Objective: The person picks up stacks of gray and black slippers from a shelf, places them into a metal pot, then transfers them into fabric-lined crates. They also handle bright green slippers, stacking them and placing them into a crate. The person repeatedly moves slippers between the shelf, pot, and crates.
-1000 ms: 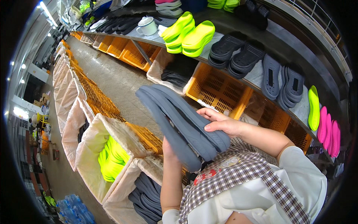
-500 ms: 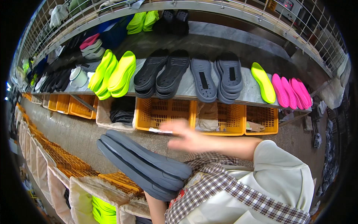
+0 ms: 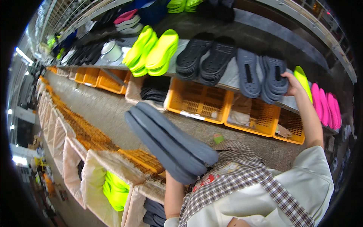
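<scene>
We find the left hand [image 3: 177, 178] clamped shut from below on a stack of grey shoe soles [image 3: 168, 142], carried slantwise above the orange crates [image 3: 102, 138] on the near side of the aisle; the hand itself is largely hidden under the stack. The right hand [image 3: 293, 85] is stretched up to the shelf [image 3: 230, 77] across the aisle, fingers curled around the edge of a grey sole pile [image 3: 274, 77] that stands on end between another grey sole [image 3: 247, 72] and a neon yellow-green one [image 3: 302, 77].

In our judgement the step in hand is lifting that pile off the shelf. To do it well we should take the whole pile in one firm pinch and draw it straight towards us, so the neighbouring pink soles [image 3: 327, 106] and the yellow-green one are not dragged along. The carried stack wants keeping level meanwhile; its top soles could slide. Black soles [image 3: 206, 58] further left lie well clear.
</scene>
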`<state>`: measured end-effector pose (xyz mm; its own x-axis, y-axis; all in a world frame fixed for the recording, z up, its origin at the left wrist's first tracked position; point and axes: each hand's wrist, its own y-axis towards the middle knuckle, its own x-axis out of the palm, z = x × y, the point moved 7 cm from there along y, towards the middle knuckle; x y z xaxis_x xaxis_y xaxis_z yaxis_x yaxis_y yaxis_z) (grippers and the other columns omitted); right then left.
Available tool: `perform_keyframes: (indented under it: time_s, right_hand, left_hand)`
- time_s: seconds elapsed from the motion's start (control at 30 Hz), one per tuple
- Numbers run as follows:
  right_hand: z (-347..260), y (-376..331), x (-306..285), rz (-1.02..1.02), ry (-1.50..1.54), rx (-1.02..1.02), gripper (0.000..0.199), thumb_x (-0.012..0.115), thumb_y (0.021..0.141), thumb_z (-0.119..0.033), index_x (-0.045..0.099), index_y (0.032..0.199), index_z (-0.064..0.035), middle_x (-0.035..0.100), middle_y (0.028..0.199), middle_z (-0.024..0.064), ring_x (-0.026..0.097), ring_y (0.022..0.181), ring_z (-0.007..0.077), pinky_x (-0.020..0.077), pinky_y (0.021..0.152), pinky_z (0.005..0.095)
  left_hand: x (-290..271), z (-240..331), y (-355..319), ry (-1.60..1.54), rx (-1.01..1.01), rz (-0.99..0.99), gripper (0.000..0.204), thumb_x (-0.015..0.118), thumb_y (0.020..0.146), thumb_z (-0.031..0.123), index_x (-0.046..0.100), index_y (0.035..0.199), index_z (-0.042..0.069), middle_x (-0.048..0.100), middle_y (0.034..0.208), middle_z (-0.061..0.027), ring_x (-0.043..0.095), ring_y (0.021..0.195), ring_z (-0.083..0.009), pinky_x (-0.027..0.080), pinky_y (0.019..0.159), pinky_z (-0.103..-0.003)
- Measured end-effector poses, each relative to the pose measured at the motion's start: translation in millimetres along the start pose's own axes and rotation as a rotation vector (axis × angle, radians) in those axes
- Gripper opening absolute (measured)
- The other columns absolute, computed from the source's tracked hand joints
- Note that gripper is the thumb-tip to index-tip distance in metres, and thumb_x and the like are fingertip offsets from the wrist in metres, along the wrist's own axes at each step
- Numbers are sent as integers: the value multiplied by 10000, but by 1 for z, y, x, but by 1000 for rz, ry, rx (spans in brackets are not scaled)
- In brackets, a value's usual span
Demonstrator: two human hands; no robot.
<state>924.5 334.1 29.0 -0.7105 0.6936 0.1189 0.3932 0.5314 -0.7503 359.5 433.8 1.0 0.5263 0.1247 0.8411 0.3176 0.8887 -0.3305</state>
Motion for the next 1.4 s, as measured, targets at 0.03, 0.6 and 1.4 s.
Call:
perform_keyframes:
  time_s: [0.03,0.6,1.4]
  right_hand:
    - [1,1,0,-48,55,25,487,635,678,-295,581,1104,-66,625,1123,116,556,1067,284,317,1010,521]
    - [144,-169,382,-630,-874,-888,735,665,708,-174,355,1338,42,485,1245,227,490,1163,301,390,1012,393]
    - [378,-221,626,-1444,-1329,-207,1038,662,795,-491,70,1448,57,229,1446,308,267,1359,338,267,1100,396]
  left_hand:
    - [5,0,-1,-16,-12,-18,455,421,965,395,497,1241,40,565,1202,-160,552,1098,-311,455,963,-425]
    - [-36,42,-48,-153,-79,-7,404,482,964,323,524,1224,16,603,1120,-98,606,960,-211,537,798,-312]
    - [-180,178,-163,-230,361,344,510,458,973,300,329,1403,58,482,1318,-127,529,1153,-273,483,941,-409]
